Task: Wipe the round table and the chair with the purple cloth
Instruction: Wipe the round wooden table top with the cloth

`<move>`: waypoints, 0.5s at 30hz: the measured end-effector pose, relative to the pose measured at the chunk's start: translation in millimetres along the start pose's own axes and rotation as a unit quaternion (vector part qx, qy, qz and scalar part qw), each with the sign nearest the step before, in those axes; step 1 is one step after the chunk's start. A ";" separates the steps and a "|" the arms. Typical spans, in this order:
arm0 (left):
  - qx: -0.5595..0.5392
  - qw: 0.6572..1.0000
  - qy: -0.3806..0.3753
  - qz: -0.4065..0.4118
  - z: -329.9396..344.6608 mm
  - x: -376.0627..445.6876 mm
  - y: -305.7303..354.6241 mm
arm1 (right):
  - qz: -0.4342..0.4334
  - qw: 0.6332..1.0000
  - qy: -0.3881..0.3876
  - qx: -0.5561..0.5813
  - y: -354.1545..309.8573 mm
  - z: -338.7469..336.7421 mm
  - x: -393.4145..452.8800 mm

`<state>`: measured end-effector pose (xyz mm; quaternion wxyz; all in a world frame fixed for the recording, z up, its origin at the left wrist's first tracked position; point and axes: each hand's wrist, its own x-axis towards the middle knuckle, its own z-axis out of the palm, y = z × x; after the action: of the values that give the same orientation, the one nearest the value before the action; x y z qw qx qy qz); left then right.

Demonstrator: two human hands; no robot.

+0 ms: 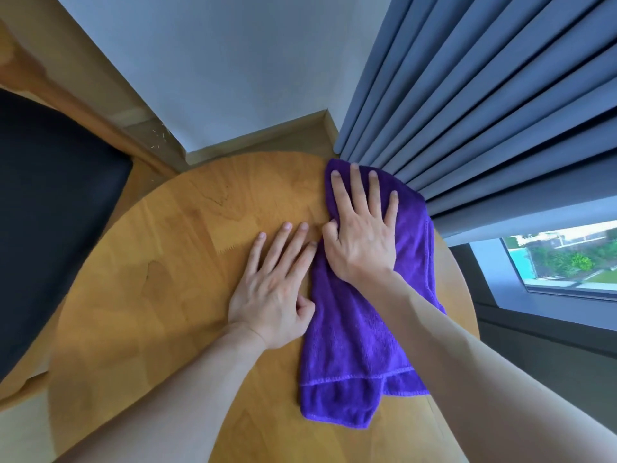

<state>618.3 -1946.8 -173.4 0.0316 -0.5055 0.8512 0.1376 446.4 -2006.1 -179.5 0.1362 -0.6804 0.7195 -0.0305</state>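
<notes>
Fingers (354,185) of right hand (362,242): spread flat on far end of cloth (354,355), at table (167,262) far-right edge. Cloth long axis: near–far, trailing nearward. Left hand (273,289): fingers straight, just left of cloth, on bare wood. Unwiped-looking expanse: left. Chair (50,212): far left.

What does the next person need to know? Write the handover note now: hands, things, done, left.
Right hand: flat on the purple cloth, fingers spread, pressing it down at the table's far right edge by the curtain.
Left hand: flat on the bare round table, beside the cloth.
Cloth: partly folded, lying along the right side of the tabletop.
Done: cannot tell how much has been wiped.
Left: the rest of the tabletop, then the chair at the left, untouched now.
</notes>
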 end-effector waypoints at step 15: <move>-0.033 0.989 0.045 -0.134 0.6 -4.8 -0.5 | -0.008 1.000 0.001 0.006 36.4 -8.3 -7.1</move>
<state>621.0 -1942.7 -173.2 -0.0056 -0.6210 0.7716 0.1375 409.4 -1997.7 -178.8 0.1394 -0.6855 0.7137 -0.0369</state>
